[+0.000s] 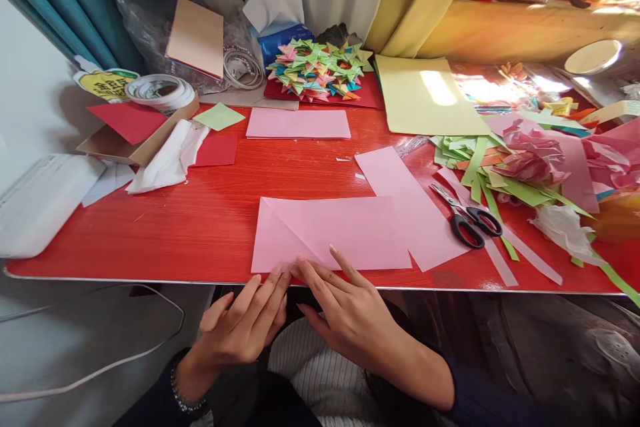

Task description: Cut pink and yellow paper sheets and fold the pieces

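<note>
A pink paper sheet [345, 227] lies along the table's front edge, with a diagonal crease running across its left part. My right hand [350, 310] rests its outstretched fingers on the sheet's near edge, thumb apart and below the table edge. Beside it, my left hand [245, 327] reaches the same edge with extended fingertips, close to the right hand's fingers; its thumb is mostly hidden. Another pink sheet [410, 207] lies slanted at the right, partly against the first one. Black-handled scissors [467, 217] lie across its right side and narrow pink strips.
Folded pink paper [299, 124] lies farther back, before a pile of folded paper pieces [320, 70]. Paper scraps [530, 167] crowd the right side beside yellow sheets [430, 97]. A cardboard box [145, 143] with tape rolls [163, 90] stands left, near a white object [45, 203].
</note>
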`<state>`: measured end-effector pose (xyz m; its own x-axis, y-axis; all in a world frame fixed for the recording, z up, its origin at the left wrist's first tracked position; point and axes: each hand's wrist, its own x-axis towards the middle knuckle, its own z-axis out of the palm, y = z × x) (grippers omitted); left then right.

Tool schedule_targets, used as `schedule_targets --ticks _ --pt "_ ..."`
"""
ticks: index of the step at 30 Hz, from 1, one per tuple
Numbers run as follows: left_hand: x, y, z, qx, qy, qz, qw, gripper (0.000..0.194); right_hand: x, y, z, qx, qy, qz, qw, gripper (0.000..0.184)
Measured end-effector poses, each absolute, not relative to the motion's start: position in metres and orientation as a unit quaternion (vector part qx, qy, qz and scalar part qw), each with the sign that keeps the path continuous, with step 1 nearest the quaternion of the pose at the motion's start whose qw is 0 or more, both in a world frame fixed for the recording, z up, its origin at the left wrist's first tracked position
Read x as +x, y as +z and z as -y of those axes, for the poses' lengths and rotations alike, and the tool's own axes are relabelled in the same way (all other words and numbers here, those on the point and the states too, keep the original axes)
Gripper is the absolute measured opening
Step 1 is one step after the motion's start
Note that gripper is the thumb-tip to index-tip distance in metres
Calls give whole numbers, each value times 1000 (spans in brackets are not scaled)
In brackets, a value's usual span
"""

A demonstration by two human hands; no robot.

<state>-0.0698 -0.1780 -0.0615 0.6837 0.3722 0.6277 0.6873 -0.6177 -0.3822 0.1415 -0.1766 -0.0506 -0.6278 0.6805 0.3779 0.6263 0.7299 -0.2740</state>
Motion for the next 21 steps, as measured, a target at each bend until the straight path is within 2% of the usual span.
schedule_targets --ticks 5,11,17,21 --pt "-90 -62 185 -845 -196 359 344 38 145 -51 173 -347 56 907 233 49" --pt "-97 -64 190 -849 -163 349 362 40 147 -51 171 -342 56 912 221 47" --pt "-95 -65 183 -835 -197 327 396 29 167 -47 173 -344 43 915 206 46" --pt "-92 -64 180 -836 -212 316 396 29 182 -45 178 -361 33 914 182 46"
